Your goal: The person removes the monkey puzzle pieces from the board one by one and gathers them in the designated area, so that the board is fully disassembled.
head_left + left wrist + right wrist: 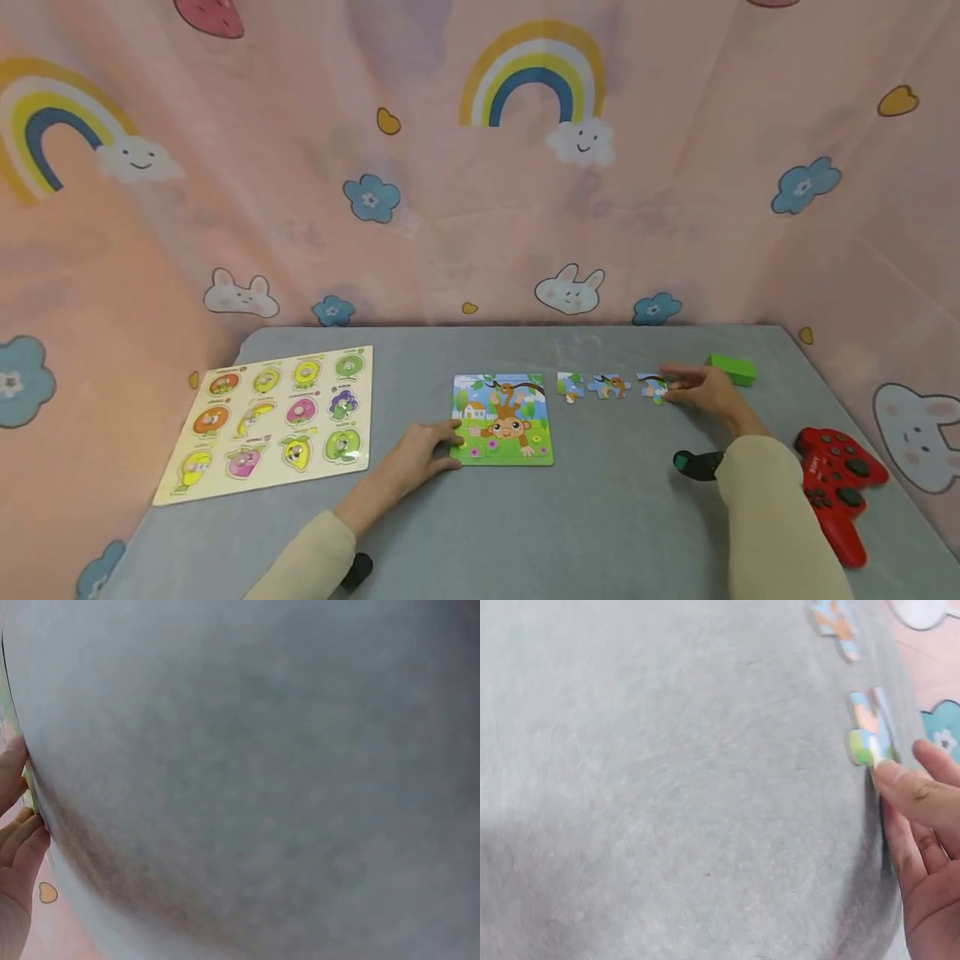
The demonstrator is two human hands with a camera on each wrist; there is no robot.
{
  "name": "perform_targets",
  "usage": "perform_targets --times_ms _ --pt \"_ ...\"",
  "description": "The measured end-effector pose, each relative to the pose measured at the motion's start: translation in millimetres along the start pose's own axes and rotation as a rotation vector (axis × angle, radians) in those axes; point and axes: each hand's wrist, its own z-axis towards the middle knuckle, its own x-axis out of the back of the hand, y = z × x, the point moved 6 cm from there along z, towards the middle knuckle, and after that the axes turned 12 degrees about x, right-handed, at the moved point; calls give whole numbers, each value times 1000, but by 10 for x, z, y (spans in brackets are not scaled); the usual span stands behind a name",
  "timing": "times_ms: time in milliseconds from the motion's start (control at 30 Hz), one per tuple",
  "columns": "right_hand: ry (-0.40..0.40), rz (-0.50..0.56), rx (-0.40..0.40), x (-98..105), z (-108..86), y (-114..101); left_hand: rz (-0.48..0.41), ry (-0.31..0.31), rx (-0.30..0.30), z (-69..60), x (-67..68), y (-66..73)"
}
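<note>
A square jigsaw puzzle with a monkey picture point(502, 425) lies flat near the middle of the table. Along its left edge rest the fingertips and thumb of my left hand point(422, 454); the left wrist view shows only a sliver of the board beside the fingers point(26, 847). To the right, my right hand point(708, 393) pinches a puzzle piece point(866, 742) between thumb and fingers, at the table surface. Two other puzzle spots lie in a row left of it: a green-and-blue piece point(570, 385) and a piece with brown on it point(609, 386).
At the left lies a cream board with fruit pictures point(281, 421). A green block point(731, 369) sits just beyond my right hand, and a red game controller point(840, 483) is right of my right forearm. A patterned pink cloth point(480, 225) hangs behind the grey table point(600, 517).
</note>
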Motion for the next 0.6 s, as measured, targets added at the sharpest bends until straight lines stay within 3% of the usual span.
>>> perform_targets --times_ms 133,300,467,600 --pt "136 6 42 77 -81 14 4 10 -1 17 -4 6" --pt "233 48 147 124 -173 -48 3 11 2 36 -20 28" --pt "232 169 243 -23 -167 -235 -5 2 12 -5 -30 3" --pt "203 245 258 -165 -200 -389 4 -6 11 2 -44 36"
